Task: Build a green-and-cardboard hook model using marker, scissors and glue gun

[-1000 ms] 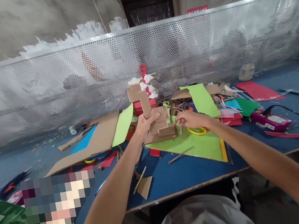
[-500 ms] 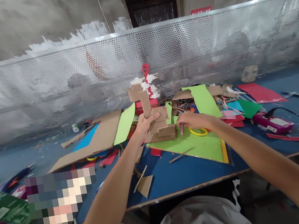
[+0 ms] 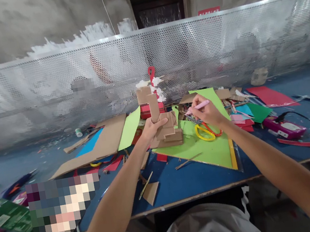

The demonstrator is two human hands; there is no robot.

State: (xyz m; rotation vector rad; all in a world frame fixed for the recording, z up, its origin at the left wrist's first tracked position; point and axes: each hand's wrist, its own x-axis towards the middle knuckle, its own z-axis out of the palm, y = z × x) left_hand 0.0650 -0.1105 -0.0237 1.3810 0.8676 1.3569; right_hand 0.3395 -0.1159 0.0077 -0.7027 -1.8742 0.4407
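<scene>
Where the blue table point(image 3: 185, 184) runs off to the left, a green packet point(image 3: 2, 219) lies near its edge. Further in, a long brown cardboard sheet point(image 3: 104, 143) lies flat, with a light green paper point(image 3: 129, 128) leaning at its right end. The person's left hand point(image 3: 151, 129) comes next, fingers and thumb wrapped round the upright stem of a cardboard model point(image 3: 153, 106). The model stands near the middle of the table, and its stepped base rests on the far corner of a big green sheet point(image 3: 206, 151). Just behind it a red piece with white tufts point(image 3: 153, 82) pokes up in front of the perforated metal screen point(image 3: 48, 90) that runs the whole width of the table.

To the right of the model, the right hand point(image 3: 208, 112) is raised a little off the table and pinches a pink pen point(image 3: 201, 105). The pen's tip points left towards the model but stays apart from it. Under that hand, scissors point(image 3: 209, 133) with yellow and orange handles lie on the green sheet. Beyond them is a litter of coloured paper scraps, then a pink corded tool point(image 3: 285, 129) and a red sheet point(image 3: 266, 94) further back.
</scene>
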